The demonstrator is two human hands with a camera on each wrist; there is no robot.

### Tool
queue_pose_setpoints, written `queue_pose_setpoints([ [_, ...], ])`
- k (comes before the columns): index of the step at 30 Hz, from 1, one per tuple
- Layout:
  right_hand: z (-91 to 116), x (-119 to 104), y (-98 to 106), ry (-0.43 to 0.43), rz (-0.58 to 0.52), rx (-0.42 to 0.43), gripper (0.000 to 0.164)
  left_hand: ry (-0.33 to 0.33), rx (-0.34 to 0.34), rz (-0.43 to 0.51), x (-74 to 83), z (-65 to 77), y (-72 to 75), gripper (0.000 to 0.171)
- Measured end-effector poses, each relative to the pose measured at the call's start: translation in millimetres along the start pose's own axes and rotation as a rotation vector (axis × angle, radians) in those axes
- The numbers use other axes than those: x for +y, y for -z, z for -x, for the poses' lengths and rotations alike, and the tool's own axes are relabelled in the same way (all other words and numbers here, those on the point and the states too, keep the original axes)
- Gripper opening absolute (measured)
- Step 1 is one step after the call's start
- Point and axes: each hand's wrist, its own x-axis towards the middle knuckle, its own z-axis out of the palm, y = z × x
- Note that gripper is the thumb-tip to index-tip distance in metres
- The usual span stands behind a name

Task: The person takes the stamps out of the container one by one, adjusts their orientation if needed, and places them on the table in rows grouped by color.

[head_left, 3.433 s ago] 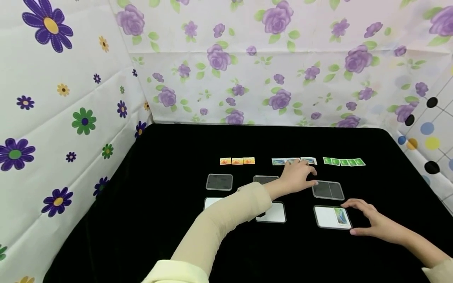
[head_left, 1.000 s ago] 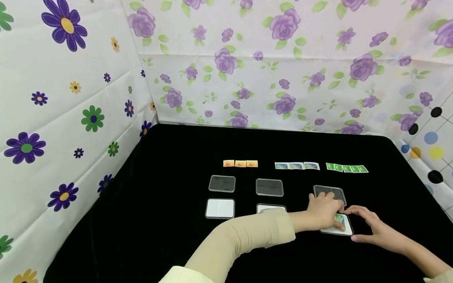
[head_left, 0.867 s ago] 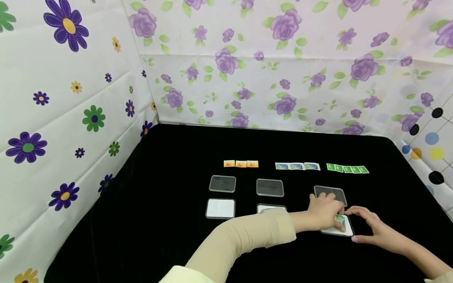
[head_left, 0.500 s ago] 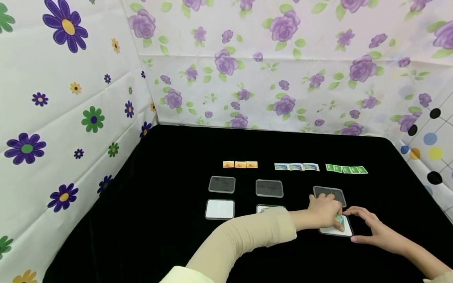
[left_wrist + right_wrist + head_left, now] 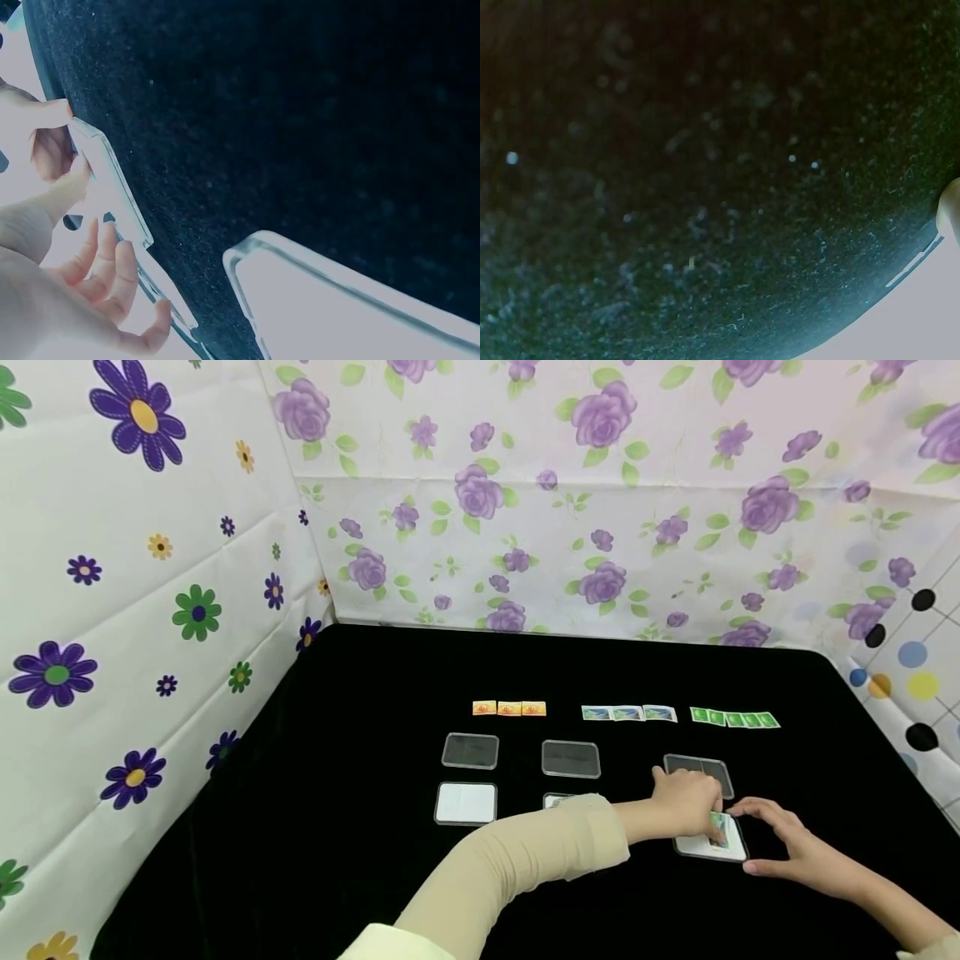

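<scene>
In the head view, my left hand [image 5: 686, 803] reaches over a clear plastic case [image 5: 693, 850] with a white inside at the right. One fingertip of it presses on a small green and blue stamp [image 5: 724, 828] near the case's right end. My right hand [image 5: 798, 843] holds that case by its right side, thumb at the near corner and a finger at the far corner. In the left wrist view, the left hand's other fingers [image 5: 124, 281] are loosely bent beside the case [image 5: 116, 184]. Anything between thumb and forefinger is hidden. The right wrist view shows mostly black cloth.
Clear lids [image 5: 470, 751] stand behind the cases. Another white case [image 5: 466, 803] lies at the left, and one in the middle is partly under my left sleeve [image 5: 517, 856]. Rows of orange [image 5: 509, 708], blue [image 5: 628, 713] and green stamps [image 5: 735, 718] lie farther back.
My left hand has come from the blue stamps to the right-hand case. In the last half second its fingers have shifted slightly on the stamp. The right hand stays put.
</scene>
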Motion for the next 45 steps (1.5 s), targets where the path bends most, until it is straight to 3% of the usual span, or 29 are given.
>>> queue_pose_setpoints([
  [8, 0.5, 1.0, -1.6, 0.022, 0.063, 0.013, 0.066, -0.029, 0.065, 0.026, -4.6, 3.0, 3.2, 0.015],
  [14, -0.1, 0.2, -0.4, -0.004, 0.021, 0.004, 0.065, -0.026, 0.088, 0.035, -7.1, 2.7, 5.7, 0.015],
  [19, -0.2, -0.2, -0.3, -0.002, 0.013, 0.008, 0.065, -0.029, 0.072, 0.039, -10.5, 1.5, 6.2, 0.007],
  [24, 0.1, -0.4, -1.3, 0.014, 0.013, 0.017, 0.066, -0.057, 0.019, 0.091, -14.8, 3.0, 8.1, 0.024],
  [28, -0.2, -0.3, -1.5, 0.018, 0.025, 0.017, 0.066, -0.08, -0.008, 0.115, -18.3, 5.2, 10.3, 0.022],
  [39, -1.3, 0.0, -1.7, 0.03, 0.066, 0.026, 0.065, -0.04, -0.02, 0.14, -30.0, 12.8, 16.6, 0.018],
  [45, -1.0, 2.0, -3.3, 0.066, 0.076, 0.05, 0.064, -0.017, 0.019, 0.16, -36.8, 16.8, 19.5, 0.014],
])
